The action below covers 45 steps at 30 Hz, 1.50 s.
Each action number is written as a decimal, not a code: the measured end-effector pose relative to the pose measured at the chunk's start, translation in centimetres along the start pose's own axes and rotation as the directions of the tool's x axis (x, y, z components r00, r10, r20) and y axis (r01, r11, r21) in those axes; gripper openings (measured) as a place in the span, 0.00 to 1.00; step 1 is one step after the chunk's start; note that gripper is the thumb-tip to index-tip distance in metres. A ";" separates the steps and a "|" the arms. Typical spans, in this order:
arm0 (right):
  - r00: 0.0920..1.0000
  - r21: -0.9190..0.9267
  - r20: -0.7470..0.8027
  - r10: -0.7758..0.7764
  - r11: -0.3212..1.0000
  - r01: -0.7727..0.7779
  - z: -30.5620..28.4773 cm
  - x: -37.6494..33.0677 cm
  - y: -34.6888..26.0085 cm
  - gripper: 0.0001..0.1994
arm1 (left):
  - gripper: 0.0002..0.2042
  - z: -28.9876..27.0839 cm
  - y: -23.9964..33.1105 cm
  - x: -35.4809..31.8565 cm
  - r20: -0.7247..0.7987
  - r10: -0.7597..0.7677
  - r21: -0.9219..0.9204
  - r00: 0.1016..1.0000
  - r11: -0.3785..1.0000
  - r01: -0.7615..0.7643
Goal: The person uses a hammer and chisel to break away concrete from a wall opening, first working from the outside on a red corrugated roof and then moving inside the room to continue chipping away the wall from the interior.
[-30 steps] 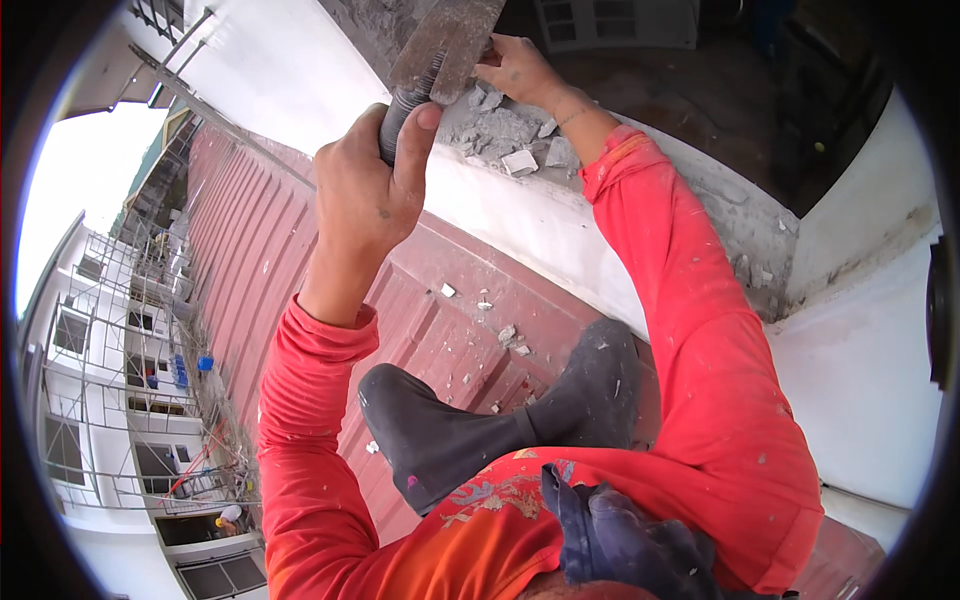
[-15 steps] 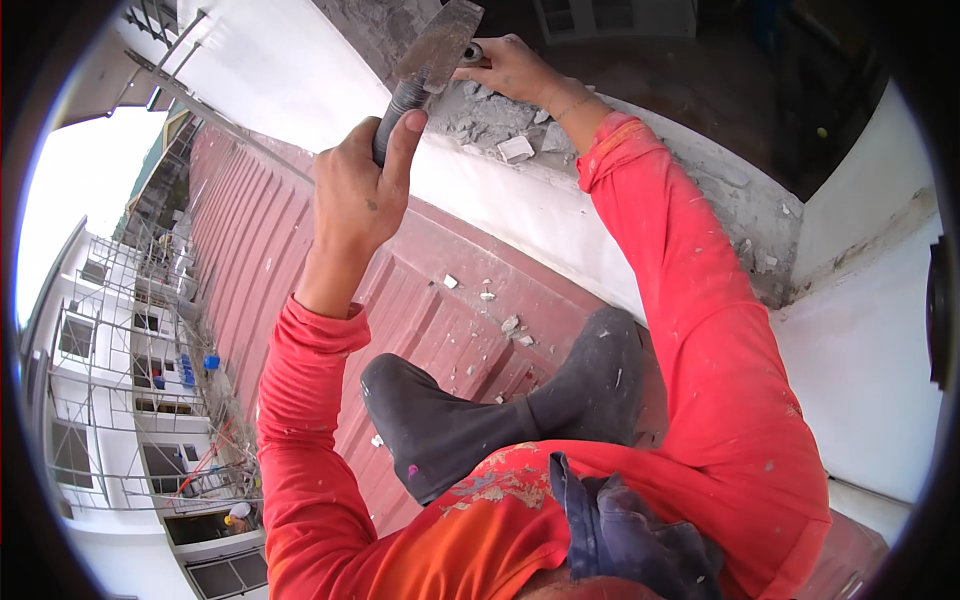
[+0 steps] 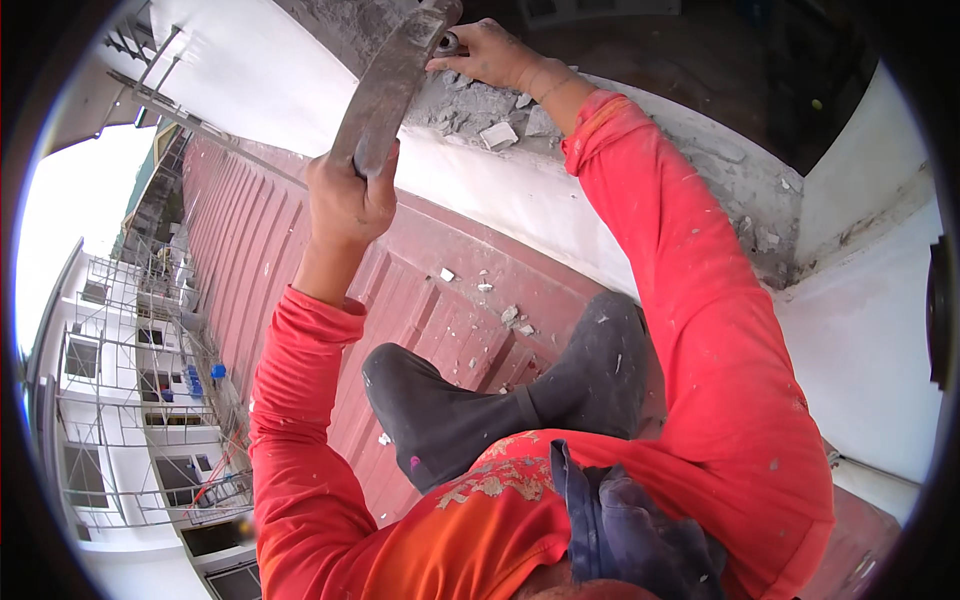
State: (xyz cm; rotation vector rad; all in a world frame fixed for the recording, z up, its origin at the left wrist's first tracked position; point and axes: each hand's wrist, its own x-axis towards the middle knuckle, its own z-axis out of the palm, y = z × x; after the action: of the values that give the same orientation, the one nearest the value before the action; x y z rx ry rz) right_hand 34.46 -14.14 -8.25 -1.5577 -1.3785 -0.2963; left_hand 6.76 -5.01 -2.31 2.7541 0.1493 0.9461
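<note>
Hammer [image 3: 385, 95] over the broken ledge [image 3: 520, 195], its far end by the round butt of the rod [image 3: 447, 43], contact unclear; your left hand [image 3: 348, 200] wraps its handle, your right hand [image 3: 490, 55] pinches the rod. 1 glancing blow could catch those right fingers, set so near the butt. Rubble [image 3: 498, 136], if jarred, could drop toward your 2 boots [image 3: 440, 410].

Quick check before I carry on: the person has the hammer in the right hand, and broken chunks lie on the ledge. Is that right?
Not quite: the hammer is in the left hand, as the head view shows; the right hand holds a round-ended metal piece. Broken chunks do lie on the ledge.
</note>
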 end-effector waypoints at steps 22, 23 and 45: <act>0.994 -0.005 0.086 0.063 0.998 -0.063 1.1 2.1 -1.6 0.16 | 0.34 0.3 -2.6 0.3 -0.033 -0.218 0.041 0.975 0.975 0.219; 0.997 -0.029 0.055 0.053 0.998 -0.052 1.4 1.9 -1.5 0.16 | 0.35 0.2 -2.0 0.8 -0.036 -0.284 0.010 0.958 0.959 0.285; 0.997 -0.041 0.049 0.059 0.998 -0.057 1.5 1.3 0.3 0.15 | 0.31 -1.8 2.1 1.0 -0.149 -0.149 -0.163 0.978 0.979 0.124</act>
State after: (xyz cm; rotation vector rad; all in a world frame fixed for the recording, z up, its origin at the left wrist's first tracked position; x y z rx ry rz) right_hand 34.46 -12.14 -8.20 -1.6450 -1.3707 -0.2520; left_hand 6.46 -6.56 0.20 2.4925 0.2781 1.0932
